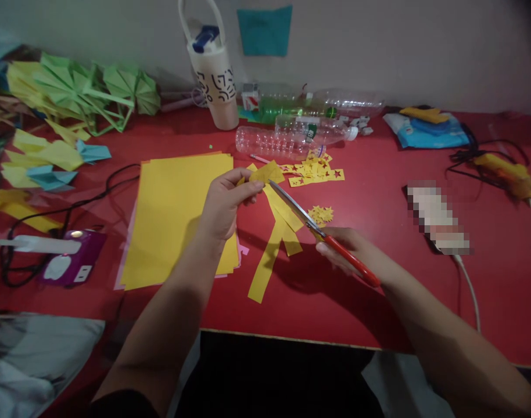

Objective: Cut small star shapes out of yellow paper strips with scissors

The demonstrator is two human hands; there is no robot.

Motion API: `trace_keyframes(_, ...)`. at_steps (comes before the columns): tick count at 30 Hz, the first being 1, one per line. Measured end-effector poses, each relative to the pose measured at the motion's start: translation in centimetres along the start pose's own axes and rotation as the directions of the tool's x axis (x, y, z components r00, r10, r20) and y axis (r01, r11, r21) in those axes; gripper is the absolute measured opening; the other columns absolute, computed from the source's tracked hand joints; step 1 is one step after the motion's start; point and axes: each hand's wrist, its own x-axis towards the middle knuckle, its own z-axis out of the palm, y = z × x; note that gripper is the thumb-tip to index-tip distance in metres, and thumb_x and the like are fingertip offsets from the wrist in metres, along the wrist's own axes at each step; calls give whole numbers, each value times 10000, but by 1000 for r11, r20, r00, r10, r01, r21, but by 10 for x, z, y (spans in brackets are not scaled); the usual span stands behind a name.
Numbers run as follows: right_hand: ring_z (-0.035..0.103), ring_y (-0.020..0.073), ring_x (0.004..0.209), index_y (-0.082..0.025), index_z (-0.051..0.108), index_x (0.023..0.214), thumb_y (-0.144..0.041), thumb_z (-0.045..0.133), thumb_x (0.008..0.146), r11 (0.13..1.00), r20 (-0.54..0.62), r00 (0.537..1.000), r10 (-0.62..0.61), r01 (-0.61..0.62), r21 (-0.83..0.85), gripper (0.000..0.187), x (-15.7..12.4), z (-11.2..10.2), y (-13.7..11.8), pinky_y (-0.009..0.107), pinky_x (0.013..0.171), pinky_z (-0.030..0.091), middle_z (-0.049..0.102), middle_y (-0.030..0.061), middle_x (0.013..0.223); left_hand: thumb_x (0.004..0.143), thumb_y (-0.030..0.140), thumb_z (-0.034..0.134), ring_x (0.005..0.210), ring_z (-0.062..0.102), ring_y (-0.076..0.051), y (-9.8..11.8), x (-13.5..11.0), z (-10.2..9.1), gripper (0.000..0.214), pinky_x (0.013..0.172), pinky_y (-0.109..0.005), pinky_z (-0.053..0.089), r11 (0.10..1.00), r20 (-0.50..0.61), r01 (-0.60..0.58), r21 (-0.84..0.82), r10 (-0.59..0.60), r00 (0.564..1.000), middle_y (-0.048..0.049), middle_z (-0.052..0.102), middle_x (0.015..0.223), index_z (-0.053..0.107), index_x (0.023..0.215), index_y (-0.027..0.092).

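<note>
My left hand [225, 200] pinches a small piece of yellow paper [268, 173] between thumb and fingers. In my right hand [344, 247] is a pair of scissors [350, 260] with red handles, its metal blades pointing up and left with the tip at the paper's lower edge. Below the paper, several yellow paper strips [265, 270] lie across one another on the table. Just right of them sits a small pile of yellow paper stars [321, 215]. Behind are yellow strips with star-shaped holes [315, 169]. A stack of yellow sheets [173, 215] lies under and beside my left forearm.
Clear plastic bottles [269, 142] and a white tumbler [217, 87] stand or lie along the back of the red table [379, 174]. A phone [437, 217] with a cable and a yellow glue gun [505, 174] are at right. Folded paper [80, 87] and a purple power socket [74, 258] occupy the left.
</note>
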Motion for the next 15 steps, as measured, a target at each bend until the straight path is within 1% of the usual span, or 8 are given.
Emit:
trace_keyframes(3, 347, 82, 450, -236, 382, 604, -656, 623, 786, 1000, 12, 1000, -15, 16, -22, 517, 0, -1, 0, 240, 407, 258, 385, -59, 526, 589, 182, 720, 447, 412, -49, 0, 1, -1, 128, 445, -205, 327, 1000, 5, -5, 0, 5, 1000, 47, 502, 505, 592, 578, 175)
trace_keyframes(8, 355, 80, 447, -232, 389, 622, -688, 627, 764, 999, 40, 999, -10, 11, -36, 534, -2, -1, 0, 235, 415, 270, 388, -63, 534, 559, 195, 713, 437, 356, -45, 1, 1, -1, 131, 425, -204, 255, 1000, 36, -12, 9, 12, 999, 56, 433, 465, 583, 556, 176)
trace_keyframes(15, 361, 80, 451, -226, 399, 643, -712, 606, 773, 998, 64, 998, -21, 25, -55, 544, -2, -2, 6, 239, 424, 272, 388, -63, 548, 528, 196, 708, 455, 320, -30, 6, -1, -1, 146, 443, -196, 240, 998, 37, 30, 50, -32, 999, 68, 405, 484, 567, 558, 169)
